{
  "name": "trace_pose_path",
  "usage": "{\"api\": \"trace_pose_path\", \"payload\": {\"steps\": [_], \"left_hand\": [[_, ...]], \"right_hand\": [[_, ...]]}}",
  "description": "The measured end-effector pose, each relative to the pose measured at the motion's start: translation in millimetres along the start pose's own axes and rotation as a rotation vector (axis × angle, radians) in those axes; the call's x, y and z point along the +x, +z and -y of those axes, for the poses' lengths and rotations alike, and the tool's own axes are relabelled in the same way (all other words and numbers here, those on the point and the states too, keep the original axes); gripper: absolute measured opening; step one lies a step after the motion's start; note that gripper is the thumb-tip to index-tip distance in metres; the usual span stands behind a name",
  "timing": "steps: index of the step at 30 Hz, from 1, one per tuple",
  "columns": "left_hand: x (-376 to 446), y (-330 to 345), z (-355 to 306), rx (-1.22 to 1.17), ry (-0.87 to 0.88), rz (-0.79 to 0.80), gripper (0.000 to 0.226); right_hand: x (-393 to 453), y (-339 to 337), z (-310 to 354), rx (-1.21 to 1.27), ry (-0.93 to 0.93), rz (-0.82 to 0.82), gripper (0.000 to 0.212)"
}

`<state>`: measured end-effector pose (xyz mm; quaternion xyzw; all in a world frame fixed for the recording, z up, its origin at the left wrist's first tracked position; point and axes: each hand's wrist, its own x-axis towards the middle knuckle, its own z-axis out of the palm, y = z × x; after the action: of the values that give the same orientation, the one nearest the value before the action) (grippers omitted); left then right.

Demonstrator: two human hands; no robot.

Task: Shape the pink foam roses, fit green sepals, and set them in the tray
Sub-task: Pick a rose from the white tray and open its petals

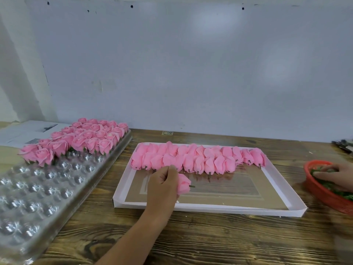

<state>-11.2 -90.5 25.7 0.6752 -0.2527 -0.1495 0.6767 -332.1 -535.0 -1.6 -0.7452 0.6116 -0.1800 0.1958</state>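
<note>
Head view: the left hand (162, 185) curls its fingers round a rose (183, 184), bud just right of them. The right hand's (333, 175) fingers rest on sepals (330, 185) in the basket (322, 196), apparently spread, grip unclear.

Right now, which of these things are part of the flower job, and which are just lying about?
Job:
- pink bud in left hand
- unshaped buds in white box
- finished roses in clear tray
- red basket of sepals, right hand reaching in

Lying about:
- papers
- dark tools
</note>
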Motion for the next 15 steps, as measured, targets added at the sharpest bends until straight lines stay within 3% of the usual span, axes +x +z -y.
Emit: {"api": "trace_pose_path", "payload": {"steps": [3,7,9,11,15], "left_hand": [[0,0,1,0.002,-0.005,0.003,0.046],[-1,0,0,0.0,-0.001,0.0,0.045],[-1,0,-1,0.006,0.007,-0.011,0.045],[-1,0,-2,0.009,0.008,-0.022,0.045],[-2,0,-2,0.005,0.008,-0.02,0.045]], "right_hand": [[21,3,-16,-0.011,-0.004,0.003,0.003],[31,8,-20,-0.028,-0.005,0.025,0.019],[33,8,-18,-0.044,-0.002,0.039,0.013],[25,7,-10,-0.038,-0.015,0.02,0.003],[19,4,0,0.072,-0.001,-0.127,0.017]]}}
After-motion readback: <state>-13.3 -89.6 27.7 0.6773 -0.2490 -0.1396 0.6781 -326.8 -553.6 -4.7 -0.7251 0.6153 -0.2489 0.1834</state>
